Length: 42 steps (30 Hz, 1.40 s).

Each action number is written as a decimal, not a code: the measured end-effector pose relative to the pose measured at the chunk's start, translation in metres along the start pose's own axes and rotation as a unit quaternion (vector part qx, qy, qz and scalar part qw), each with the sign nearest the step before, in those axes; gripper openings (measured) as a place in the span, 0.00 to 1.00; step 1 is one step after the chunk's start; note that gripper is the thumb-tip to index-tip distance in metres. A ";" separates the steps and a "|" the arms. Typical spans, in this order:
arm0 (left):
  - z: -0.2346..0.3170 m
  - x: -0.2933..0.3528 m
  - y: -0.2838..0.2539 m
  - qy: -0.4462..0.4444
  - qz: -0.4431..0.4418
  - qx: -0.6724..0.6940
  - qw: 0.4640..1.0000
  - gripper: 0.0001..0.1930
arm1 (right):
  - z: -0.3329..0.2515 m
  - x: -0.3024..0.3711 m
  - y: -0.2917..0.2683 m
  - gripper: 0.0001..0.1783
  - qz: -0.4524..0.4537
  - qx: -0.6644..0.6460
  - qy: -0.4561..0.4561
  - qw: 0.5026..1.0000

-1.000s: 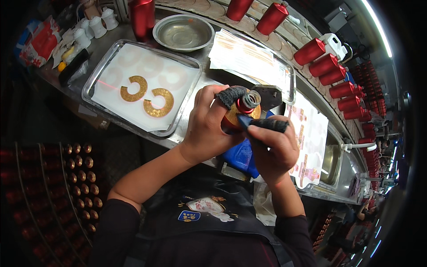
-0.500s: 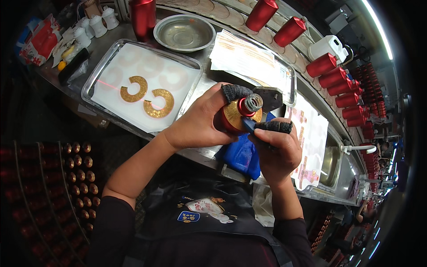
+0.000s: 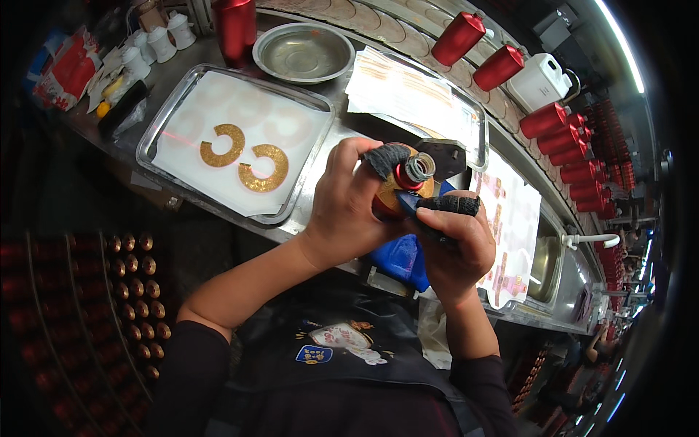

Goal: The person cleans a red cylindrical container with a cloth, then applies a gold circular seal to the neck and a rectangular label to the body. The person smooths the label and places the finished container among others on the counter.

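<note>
2 gold C-shaped labels [image 3: 237, 147] lie unapplied on the white sheet [image 3: 189, 171], while 1 gold label [image 3: 387, 191] already circles the neck of the red bottle [image 3: 406, 178] clasped in the left hand [image 3: 344, 202], the right hand [image 3: 460, 244] pinching a dark blue tool [image 3: 408, 203] there

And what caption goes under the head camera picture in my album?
Left hand holding a red bottle, right hand holding a blue tool close to the bottle's neck.
</note>
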<state>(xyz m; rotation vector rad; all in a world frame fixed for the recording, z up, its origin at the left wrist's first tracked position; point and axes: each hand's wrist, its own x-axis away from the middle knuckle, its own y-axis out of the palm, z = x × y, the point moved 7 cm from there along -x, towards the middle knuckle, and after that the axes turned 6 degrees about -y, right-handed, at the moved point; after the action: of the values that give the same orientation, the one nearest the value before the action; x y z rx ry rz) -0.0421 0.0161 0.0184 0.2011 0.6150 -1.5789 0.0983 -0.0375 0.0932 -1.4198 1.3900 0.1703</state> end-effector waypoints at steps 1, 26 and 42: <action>-0.002 -0.002 -0.001 -0.012 -0.007 0.015 1.000 0.42 | 0.000 -0.001 0.000 0.18 -0.003 0.002 -0.003 1.000; 0.008 -0.002 -0.006 0.065 -0.001 -0.043 0.997 0.43 | 0.005 0.008 0.003 0.18 0.012 -0.005 0.057 0.998; -0.004 0.006 0.004 0.016 0.010 0.004 1.000 0.42 | 0.002 0.004 0.008 0.19 0.027 -0.019 0.045 0.998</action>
<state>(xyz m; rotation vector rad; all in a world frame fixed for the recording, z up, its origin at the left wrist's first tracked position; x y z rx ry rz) -0.0395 0.0127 0.0111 0.2390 0.6294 -1.5621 0.0947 -0.0362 0.0847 -1.4359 1.5078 0.1696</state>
